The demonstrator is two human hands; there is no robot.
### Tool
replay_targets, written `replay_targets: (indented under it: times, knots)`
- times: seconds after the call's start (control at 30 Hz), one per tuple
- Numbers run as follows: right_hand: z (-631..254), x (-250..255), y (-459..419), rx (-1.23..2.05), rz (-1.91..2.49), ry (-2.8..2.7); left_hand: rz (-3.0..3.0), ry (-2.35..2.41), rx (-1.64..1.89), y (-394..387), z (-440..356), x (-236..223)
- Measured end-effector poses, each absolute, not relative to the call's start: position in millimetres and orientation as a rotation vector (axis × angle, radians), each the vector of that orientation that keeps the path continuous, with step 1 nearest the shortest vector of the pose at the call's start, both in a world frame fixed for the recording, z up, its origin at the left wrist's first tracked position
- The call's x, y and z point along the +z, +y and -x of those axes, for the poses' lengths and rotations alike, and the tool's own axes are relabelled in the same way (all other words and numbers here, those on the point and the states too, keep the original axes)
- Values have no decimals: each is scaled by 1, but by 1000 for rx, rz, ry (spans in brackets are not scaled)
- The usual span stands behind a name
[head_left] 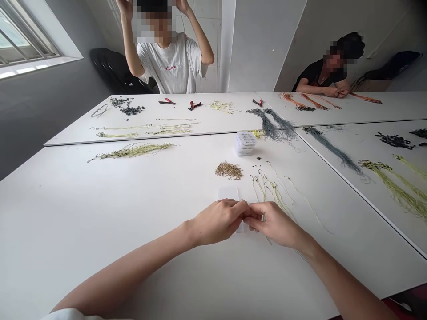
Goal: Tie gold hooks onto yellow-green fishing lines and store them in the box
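Note:
My left hand [223, 220] and my right hand [275, 222] meet fingertip to fingertip, low over the white table. Both are closed in a pinch, and whatever they grip is hidden by the fingers. Partly covered beneath them lies a flat clear plastic box [227, 193]. Just beyond is a pile of gold fish hooks [228, 170]. Several yellow-green line leaders [276, 194] with dark hooks at their ends spread out beside my right hand. A few tiny black pieces [258, 158] lie farther back, near a stack of clear plastic boxes [245, 144].
Across the table sit a person in a white shirt [176, 62], arms raised, and another person in black [322, 80]. Bundles of yellow-green line [135, 151], grey line [271, 123] and orange line [313, 101] lie about. Red-handled pliers [195, 105] rest at the back.

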State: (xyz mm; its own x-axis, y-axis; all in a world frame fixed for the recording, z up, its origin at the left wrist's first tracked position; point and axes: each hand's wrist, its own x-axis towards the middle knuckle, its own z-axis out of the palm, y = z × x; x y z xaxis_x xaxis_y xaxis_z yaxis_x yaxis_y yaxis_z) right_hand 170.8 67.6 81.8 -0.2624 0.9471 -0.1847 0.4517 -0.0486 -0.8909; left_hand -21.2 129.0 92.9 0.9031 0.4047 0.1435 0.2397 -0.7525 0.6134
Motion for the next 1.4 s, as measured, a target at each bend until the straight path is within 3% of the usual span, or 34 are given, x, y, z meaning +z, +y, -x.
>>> replay_targets:
  times: [0.53, 1.03, 1.4]
  knots:
    - [-170, 75, 70, 1333, 1468, -1624, -2562, 505, 302, 128, 22, 100]
    - [-174, 81, 74, 1645, 1255, -1450, -2607, 478, 375, 130, 23, 98]
    - [-169, 84, 73, 1570, 1265, -1384, -2713, 484, 413, 133, 26, 105]
